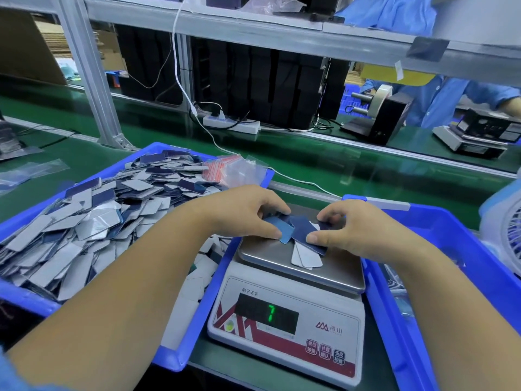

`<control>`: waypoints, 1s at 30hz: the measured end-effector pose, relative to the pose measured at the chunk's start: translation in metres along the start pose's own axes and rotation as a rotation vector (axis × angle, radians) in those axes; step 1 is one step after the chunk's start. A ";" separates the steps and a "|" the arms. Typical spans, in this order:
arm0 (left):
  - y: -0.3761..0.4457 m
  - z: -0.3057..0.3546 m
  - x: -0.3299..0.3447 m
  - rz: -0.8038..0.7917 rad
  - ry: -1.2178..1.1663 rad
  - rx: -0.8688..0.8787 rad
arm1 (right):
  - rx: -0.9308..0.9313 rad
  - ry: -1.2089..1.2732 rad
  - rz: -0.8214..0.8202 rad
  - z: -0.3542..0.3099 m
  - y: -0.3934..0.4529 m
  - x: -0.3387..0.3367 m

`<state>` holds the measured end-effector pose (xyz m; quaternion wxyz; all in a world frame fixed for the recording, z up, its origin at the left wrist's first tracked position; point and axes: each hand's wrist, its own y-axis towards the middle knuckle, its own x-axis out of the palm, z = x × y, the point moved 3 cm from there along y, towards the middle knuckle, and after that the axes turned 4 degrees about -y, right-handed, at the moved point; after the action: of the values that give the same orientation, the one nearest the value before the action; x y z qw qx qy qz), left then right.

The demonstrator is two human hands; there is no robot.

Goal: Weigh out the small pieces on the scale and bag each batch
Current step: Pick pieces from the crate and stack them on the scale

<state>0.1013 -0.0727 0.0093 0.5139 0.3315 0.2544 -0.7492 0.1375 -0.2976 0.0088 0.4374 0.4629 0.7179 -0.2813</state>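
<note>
A heap of thin grey-and-navy rectangular cards (93, 221) is held in the blue plastic bin (180, 359) at left. On the white digital scale (284, 314), a small fanned batch of cards (303, 238) is pinched by the left hand (242, 211) and right hand (352, 232). The cards are judged light, stiff, probably slippery; edges are best gripped.

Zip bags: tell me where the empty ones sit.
The zip bags lie at the far right corner of the left blue bin, atop the card pieces, beyond the left hand.

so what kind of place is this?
Probably a factory packing line. A green conveyor belt runs under an aluminium-frame shelf, a blue bin holds loose small pieces, and a digital scale sits at the station.
</note>
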 end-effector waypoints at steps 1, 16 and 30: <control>0.001 -0.001 0.000 0.023 -0.019 -0.003 | 0.005 -0.006 -0.002 0.000 0.000 0.000; 0.012 0.013 0.004 -0.040 0.141 -0.135 | 0.182 -0.040 -0.070 -0.009 -0.006 -0.004; 0.027 0.032 -0.006 -0.188 0.139 -0.107 | 0.167 0.179 -0.030 -0.021 -0.010 0.000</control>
<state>0.1202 -0.1015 0.0334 0.4397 0.3295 0.3588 -0.7546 0.1204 -0.2847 0.0184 0.3273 0.5103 0.7349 -0.3040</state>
